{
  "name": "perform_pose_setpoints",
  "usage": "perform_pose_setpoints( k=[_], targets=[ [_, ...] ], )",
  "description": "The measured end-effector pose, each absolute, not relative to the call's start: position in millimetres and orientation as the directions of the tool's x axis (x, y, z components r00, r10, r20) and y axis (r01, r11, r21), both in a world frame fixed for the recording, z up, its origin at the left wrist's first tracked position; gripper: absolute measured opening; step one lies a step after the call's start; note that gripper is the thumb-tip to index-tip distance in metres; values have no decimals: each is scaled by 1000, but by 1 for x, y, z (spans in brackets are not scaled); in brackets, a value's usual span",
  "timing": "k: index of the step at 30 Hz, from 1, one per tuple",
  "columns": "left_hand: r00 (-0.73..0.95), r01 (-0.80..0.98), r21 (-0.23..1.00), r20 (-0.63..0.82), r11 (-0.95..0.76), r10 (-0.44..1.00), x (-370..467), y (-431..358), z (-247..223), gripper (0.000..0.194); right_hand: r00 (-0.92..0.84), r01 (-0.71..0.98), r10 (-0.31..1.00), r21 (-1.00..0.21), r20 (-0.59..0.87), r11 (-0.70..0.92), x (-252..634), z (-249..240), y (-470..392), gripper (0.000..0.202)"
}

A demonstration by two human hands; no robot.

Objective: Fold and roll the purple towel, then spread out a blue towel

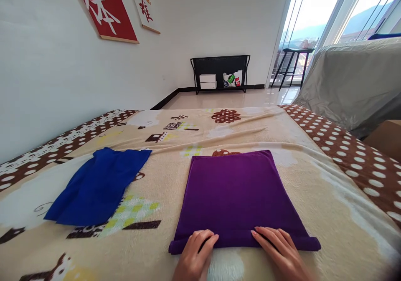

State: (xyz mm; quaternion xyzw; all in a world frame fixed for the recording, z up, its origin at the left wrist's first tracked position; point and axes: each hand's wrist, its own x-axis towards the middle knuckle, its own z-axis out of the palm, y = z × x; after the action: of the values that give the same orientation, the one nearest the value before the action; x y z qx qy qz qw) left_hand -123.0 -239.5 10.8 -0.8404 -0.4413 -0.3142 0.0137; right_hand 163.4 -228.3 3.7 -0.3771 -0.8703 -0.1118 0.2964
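Note:
A purple cloth (233, 193) lies spread on a patterned blanket (163, 181), its near edge rolled into a narrow tube. On the left part of that roll rests my left hand (196, 254), with thumb and fingers curled against it. My right hand (278, 249) lies over the right part of the roll, fingers bent close together on the fabric. Both ends of the roll stick out beyond my hands. To the left, apart from the purple cloth, is a crumpled blue cloth (98, 187) that neither hand touches.
Brown polka-dot borders (351, 160) edge the blanket. Beyond it stand a black rack (221, 66) by the wall, a dark stool (293, 59) near the window and a plastic-covered piece of furniture (357, 76). A cardboard box (387, 139) sits at the right.

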Motion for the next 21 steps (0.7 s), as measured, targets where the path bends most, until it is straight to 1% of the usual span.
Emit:
perform_pose_setpoints(
  k=[2, 5, 7, 9, 11, 12, 14, 16, 19, 21],
  targets=[
    [426, 746, 262, 520, -613, 740, -133, -241, 19, 28, -495, 742, 644, -103, 584, 663, 165, 5, -229, 38],
    [468, 768, 220, 447, -601, 762, -124, -237, 31, 30, -396, 773, 750, -248, 530, 583, 147, 8, -226, 25],
    [477, 784, 207, 402, -585, 781, -112, -232, 37, 29, -376, 774, 793, -309, 480, 553, 134, 11, -223, 15],
    [483, 790, 214, 360, -575, 798, -102, -226, 39, 18, -397, 761, 812, -340, 427, 552, 128, 15, -220, 9],
    [504, 784, 212, 329, -583, 798, -99, -221, 38, 6, -448, 745, 810, -342, 380, 572, 129, 18, -217, 12],
    [519, 779, 201, 325, -594, 791, -100, -220, 37, 6, -471, 739, 802, -333, 368, 586, 131, 19, -216, 12],
    [550, 767, 154, 342, -623, 762, -103, -219, 32, 13, -505, 729, 782, -304, 365, 613, 136, 20, -213, 10],
    [573, 763, 82, 374, -641, 729, -108, -218, 28, 19, -522, 718, 756, -275, 393, 639, 139, 18, -211, 7],
    [587, 772, -27, 411, -635, 697, -112, -217, 24, 28, -526, 707, 713, -228, 464, 670, 139, 13, -209, 16],
    [591, 775, -67, 429, -628, 683, -113, -215, 23, 32, -513, 717, 701, -201, 496, 667, 136, 11, -208, 21]
  ],
)
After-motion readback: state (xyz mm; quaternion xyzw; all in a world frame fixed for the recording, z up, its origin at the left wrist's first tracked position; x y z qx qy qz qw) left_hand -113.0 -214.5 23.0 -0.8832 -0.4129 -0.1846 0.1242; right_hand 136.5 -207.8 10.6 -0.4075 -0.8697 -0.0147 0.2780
